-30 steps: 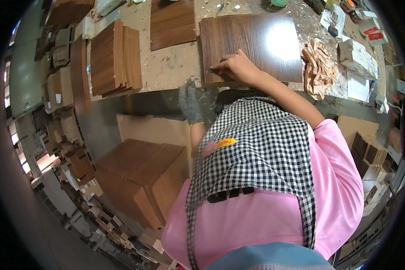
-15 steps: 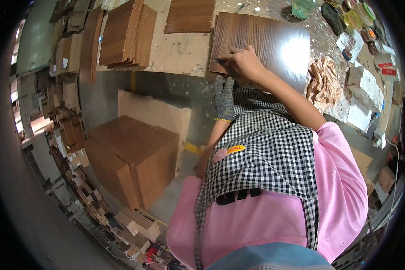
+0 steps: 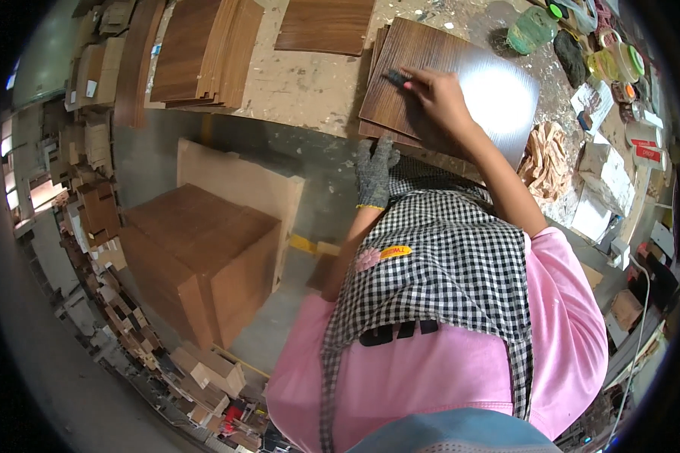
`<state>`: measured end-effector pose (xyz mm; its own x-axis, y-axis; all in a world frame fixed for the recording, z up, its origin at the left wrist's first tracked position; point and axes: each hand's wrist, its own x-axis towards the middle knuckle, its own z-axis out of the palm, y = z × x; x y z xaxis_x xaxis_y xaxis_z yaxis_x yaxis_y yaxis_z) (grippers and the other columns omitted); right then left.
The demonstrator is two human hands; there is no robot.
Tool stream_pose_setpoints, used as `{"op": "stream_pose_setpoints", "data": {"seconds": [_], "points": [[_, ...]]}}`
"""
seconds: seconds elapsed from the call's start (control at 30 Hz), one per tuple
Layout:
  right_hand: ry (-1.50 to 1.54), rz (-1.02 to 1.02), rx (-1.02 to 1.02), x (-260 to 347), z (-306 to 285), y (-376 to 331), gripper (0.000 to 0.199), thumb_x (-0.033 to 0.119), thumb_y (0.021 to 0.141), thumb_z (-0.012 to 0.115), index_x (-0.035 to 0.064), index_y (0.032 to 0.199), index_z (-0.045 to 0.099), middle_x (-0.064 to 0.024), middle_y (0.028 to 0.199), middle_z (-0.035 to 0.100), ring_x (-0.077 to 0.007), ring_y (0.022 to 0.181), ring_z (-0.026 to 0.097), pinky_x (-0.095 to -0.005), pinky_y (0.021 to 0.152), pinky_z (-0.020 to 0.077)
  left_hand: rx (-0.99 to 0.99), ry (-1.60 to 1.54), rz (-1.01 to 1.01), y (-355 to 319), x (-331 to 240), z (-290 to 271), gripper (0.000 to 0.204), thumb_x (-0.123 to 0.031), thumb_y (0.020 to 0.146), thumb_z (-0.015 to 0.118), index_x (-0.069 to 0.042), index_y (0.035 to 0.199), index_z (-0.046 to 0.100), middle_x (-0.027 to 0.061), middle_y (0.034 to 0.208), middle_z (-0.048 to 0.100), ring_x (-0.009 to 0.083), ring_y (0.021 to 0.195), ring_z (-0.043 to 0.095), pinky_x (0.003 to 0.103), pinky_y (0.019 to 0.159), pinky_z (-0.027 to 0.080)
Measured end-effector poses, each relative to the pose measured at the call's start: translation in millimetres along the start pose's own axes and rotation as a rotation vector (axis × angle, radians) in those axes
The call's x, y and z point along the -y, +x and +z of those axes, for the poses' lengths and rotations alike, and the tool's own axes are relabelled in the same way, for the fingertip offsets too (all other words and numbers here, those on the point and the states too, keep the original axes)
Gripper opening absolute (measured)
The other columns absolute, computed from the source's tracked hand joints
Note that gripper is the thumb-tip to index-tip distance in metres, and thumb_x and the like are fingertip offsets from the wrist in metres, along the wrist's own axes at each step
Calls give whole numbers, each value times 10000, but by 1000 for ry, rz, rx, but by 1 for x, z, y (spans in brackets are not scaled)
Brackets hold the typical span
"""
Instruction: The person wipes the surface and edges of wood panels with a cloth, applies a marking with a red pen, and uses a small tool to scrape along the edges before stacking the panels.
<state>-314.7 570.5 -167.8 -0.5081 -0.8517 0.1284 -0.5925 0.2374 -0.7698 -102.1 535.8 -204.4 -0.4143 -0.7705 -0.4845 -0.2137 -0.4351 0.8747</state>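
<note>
In the head view, your right hand (image 3: pixel 440 92) pinches a small dark piece (image 3: pixel 395 77) over the glossy panel (image 3: pixel 431 51) beneath; you can't tell whether your gloved left hand (image 3: pixel 376 170), by its near edge, grips anything. The panel looks stiff, probably slick: hold its edges. Crumpled cloth (image 3: pixel 546 162) crowds right of your grip; stacked panels (image 3: pixel 196 57) stand left.
</note>
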Motion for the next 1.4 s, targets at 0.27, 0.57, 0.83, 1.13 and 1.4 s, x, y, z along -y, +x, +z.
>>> {"op": "stream_pose_setpoints", "data": {"seconds": [0.27, 0.57, 0.83, 1.13, 1.4], "points": [[-259, -224, 152, 6, -4, -4, 325, 181, 911, 656, 202, 1228, 727, -54, 898, 694, -201, 873, 645, -396, 817, 372, 44, 10, -113, -11, -20, 11, 373, -350, 992, 643, 8, 889, 637, 60, 704, 630, 138, 605, 614, 267, 575, 512], [-283, -290, 241, 44, -3, 0, 403, 178, 868, 678, 191, 1270, 698, -56, 963, 729, -190, 852, 654, -385, 820, 387, 62, 0, -339, 7, -41, -7, 503, -468, 939, 680, -23, 709, 628, 125, 620, 665, 223, 464, 630, 326, 470, 524], [-321, -333, 180, 74, -3, 15, 395, 125, 903, 637, 157, 1294, 684, -79, 818, 680, -234, 726, 630, -351, 795, 396, 51, 155, -59, 18, -26, -37, 509, -395, 922, 711, 20, 1202, 614, 176, 1139, 666, 298, 993, 649, 392, 800, 537], [-160, -118, 271, 88, -8, 5, 354, 133, 875, 692, 166, 1227, 725, -80, 969, 713, -260, 807, 674, -354, 818, 451, 92, 421, 150, 19, -17, -32, 678, -448, 997, 583, -10, 1481, 400, 212, 1457, 482, 333, 1324, 492, 417, 1073, 418], [-169, -204, 262, 89, -4, 0, 348, 119, 878, 688, 159, 1223, 722, -81, 981, 710, -265, 812, 663, -355, 823, 454, 99, 386, -59, -4, -61, -21, 699, -476, 1004, 560, -19, 1501, 379, 234, 1497, 435, 342, 1385, 432, 424, 1114, 385]]}}
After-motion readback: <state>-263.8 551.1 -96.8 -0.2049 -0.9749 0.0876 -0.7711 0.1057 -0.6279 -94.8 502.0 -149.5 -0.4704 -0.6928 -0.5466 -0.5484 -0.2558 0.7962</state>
